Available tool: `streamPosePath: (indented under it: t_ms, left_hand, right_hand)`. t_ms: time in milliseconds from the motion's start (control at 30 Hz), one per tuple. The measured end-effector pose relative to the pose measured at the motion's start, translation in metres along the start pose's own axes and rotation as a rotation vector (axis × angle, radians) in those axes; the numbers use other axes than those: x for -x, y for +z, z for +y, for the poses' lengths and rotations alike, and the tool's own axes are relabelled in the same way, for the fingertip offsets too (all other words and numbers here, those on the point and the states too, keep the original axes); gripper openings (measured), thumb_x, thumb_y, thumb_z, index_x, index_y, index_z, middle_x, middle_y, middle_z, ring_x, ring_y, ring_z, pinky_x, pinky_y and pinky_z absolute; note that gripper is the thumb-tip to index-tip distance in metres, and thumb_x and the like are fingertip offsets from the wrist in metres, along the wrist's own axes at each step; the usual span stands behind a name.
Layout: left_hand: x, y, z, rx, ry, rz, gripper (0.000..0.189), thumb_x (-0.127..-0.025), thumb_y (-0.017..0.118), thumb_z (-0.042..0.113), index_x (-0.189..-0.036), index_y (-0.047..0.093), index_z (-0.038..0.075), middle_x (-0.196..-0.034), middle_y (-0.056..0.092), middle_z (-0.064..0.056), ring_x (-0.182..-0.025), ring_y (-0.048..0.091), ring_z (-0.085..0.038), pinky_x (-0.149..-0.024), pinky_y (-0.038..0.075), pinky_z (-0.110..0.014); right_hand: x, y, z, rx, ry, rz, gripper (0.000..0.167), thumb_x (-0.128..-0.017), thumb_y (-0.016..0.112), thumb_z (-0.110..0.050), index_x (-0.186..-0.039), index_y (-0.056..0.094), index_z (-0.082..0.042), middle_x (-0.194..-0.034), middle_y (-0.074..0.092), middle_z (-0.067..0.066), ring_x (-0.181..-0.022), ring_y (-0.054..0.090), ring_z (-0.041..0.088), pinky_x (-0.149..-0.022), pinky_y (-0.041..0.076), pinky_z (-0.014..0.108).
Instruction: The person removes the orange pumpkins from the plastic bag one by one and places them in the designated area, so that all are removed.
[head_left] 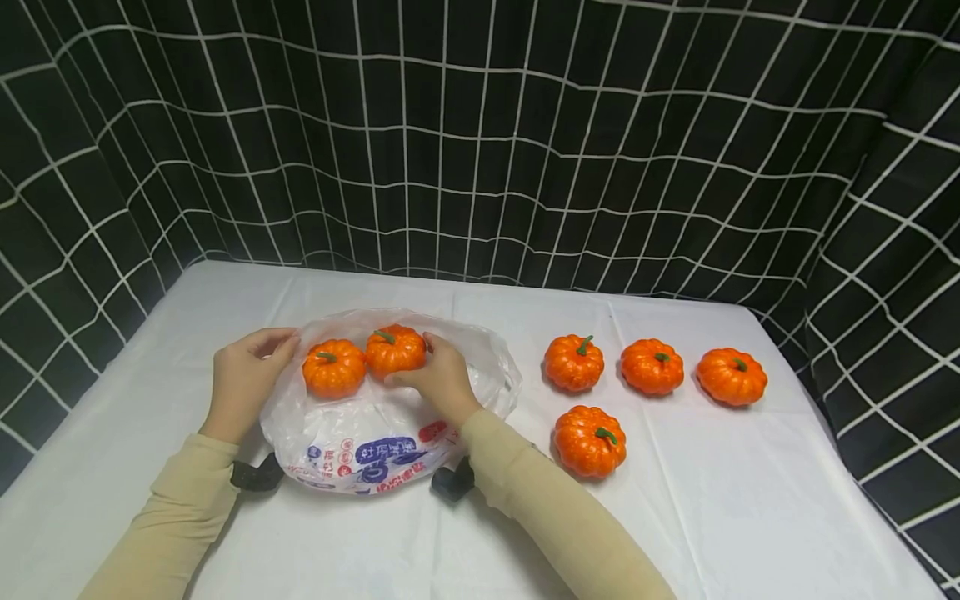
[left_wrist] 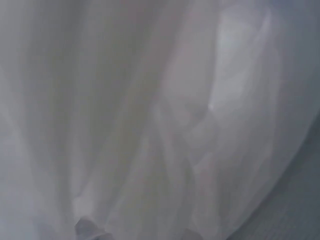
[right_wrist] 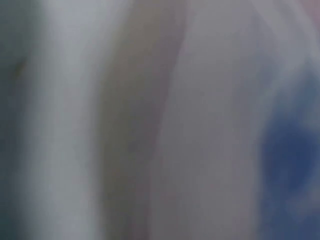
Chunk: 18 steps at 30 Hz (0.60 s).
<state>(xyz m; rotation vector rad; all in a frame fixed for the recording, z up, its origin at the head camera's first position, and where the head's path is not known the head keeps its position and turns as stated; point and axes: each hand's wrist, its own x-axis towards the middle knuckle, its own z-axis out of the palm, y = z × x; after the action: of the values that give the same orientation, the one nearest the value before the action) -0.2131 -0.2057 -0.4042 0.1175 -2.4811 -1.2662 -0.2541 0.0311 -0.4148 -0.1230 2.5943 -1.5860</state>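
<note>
A white plastic bag (head_left: pixel 352 421) with blue and red print lies opened out on the table. My left hand (head_left: pixel 246 377) pinches its left rim between thumb and fingers. With thumb and fingers around it, my right hand (head_left: pixel 444 377) holds a small orange pumpkin (head_left: pixel 395 353) with a green stem, over the bag's opening. Left of that, a second pumpkin (head_left: pixel 334 369) sits inside the bag. In the left wrist view the bag's crumpled film (left_wrist: pixel 165 125) fills most of the picture. Blurred film with blue print (right_wrist: pixel 290 155) shows close up in the right wrist view.
Three more pumpkins stand in a row to the right: a near one (head_left: pixel 573 363), a middle one (head_left: pixel 652 367) and a far one (head_left: pixel 732 377). Another pumpkin (head_left: pixel 590 442) stands in front of them. A black curtain with a white grid (head_left: pixel 480 142) surrounds the white table (head_left: pixel 712 500).
</note>
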Motion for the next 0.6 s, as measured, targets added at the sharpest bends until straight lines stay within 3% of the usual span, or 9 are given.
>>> streamPosePath:
  t_ms: [300, 600]
  left_hand:
    - [-0.0007, 0.0000, -0.0007, 0.008, -0.008, -0.003, 0.032, -0.098, 0.063, 0.024, -0.118, 0.070, 0.000, -0.120, 0.070, -0.022, -0.116, 0.063, -0.039, -0.100, 0.053, -0.052]
    - [-0.0007, 0.0001, -0.0001, 0.015, 0.005, 0.006, 0.031, -0.097, 0.064, 0.022, -0.116, 0.070, 0.000, -0.118, 0.071, -0.022, -0.114, 0.064, -0.039, -0.100, 0.053, -0.054]
  right_hand:
    - [-0.0044, 0.0053, 0.0011, -0.004, 0.010, 0.040, 0.075, -0.079, 0.083, -0.011, -0.143, 0.047, 0.004, -0.145, 0.054, 0.022, -0.134, 0.052, 0.035, -0.117, 0.039, 0.044]
    - [-0.0055, 0.0078, -0.0008, -0.013, 0.019, 0.062, 0.075, -0.078, 0.084, -0.016, -0.141, 0.049, 0.005, -0.142, 0.056, 0.023, -0.132, 0.054, 0.036, -0.116, 0.040, 0.045]
